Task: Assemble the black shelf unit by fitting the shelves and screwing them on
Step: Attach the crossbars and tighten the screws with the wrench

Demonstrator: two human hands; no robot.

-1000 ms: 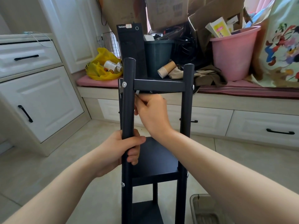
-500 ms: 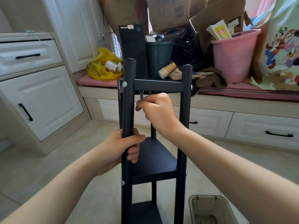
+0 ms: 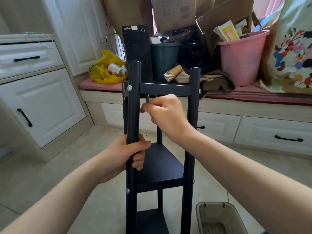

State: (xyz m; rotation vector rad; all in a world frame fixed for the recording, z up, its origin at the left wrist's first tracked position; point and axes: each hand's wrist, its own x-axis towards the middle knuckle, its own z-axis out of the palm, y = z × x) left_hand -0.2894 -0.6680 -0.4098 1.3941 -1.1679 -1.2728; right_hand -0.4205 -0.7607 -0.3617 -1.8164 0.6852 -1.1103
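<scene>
Right, the black shelf unit point(image 3: 158, 166) stands upright on the tiled floor point(image 3: 67, 174), directly in front of me, between me and the window seat point(image 3: 253, 97). My left hand point(image 3: 123, 154) is wrapped round the front-left post point(image 3: 134, 102), thumb across the front and fingers curled in behind, just above the level of the middle shelf point(image 3: 162, 181). My right hand point(image 3: 166, 114) is up under the top shelf point(image 3: 164, 88), fingers curled tight, pinching a small metal hex key point(image 3: 147, 98). The key's upright end points at the underside of that shelf, just beside the post I'm gripping. I can't tell whether its tip is seated in anything.

Silver screw heads show on the posts: one on the left post at top-shelf height point(image 3: 129, 88), and a lower one by the middle shelf point(image 3: 127, 191). The bottom shelf point(image 3: 150, 220) sits low between the posts.

Behind, on the window seat, there's a yellow bag point(image 3: 104, 70), a dark green bin point(image 3: 164, 59), a stack of paper cups point(image 3: 172, 73) lying on its side, and a pink bucket point(image 3: 243, 59). A beige basket point(image 3: 217, 218) sits on the floor by the unit's right post.
</scene>
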